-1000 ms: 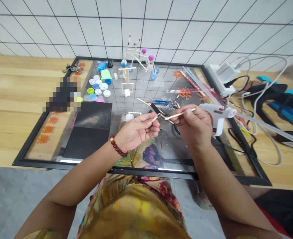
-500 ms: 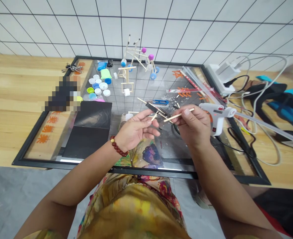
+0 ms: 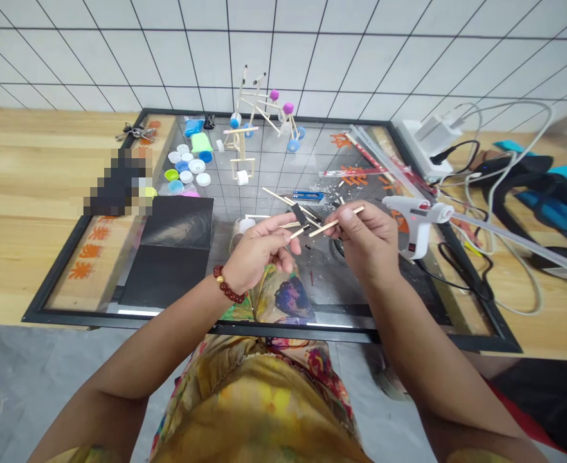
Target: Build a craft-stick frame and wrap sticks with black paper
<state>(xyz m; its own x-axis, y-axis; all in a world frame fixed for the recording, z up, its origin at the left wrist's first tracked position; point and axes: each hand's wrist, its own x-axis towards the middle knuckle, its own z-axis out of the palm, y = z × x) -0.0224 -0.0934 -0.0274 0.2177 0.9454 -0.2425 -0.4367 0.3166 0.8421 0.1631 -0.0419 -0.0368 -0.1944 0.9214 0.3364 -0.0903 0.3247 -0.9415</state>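
Note:
Above the glass-topped work board [image 3: 95, 257], my left hand [image 3: 259, 254] pinches a small piece made of thin wooden sticks and a black strip [image 3: 299, 215]. My right hand [image 3: 363, 241] pinches a single wooden stick [image 3: 336, 220] that points left toward that piece; their ends meet or nearly meet between the hands. A red bead bracelet [image 3: 228, 285] is on my left wrist. Both hands hover over the board near its middle.
A white glue gun [image 3: 413, 215] stands right of my right hand, its cable running to a power strip [image 3: 423, 148]. Stick models with coloured caps [image 3: 264, 116], loose bottle caps [image 3: 187, 168], blue clippers [image 3: 308, 195], black sheets [image 3: 172, 251] and glue sticks [image 3: 384, 164] lie on the board.
Both hands have drawn slightly closer together and lifted a little; the stick in my right hand now reaches the piece in my left. The view has shifted a little.

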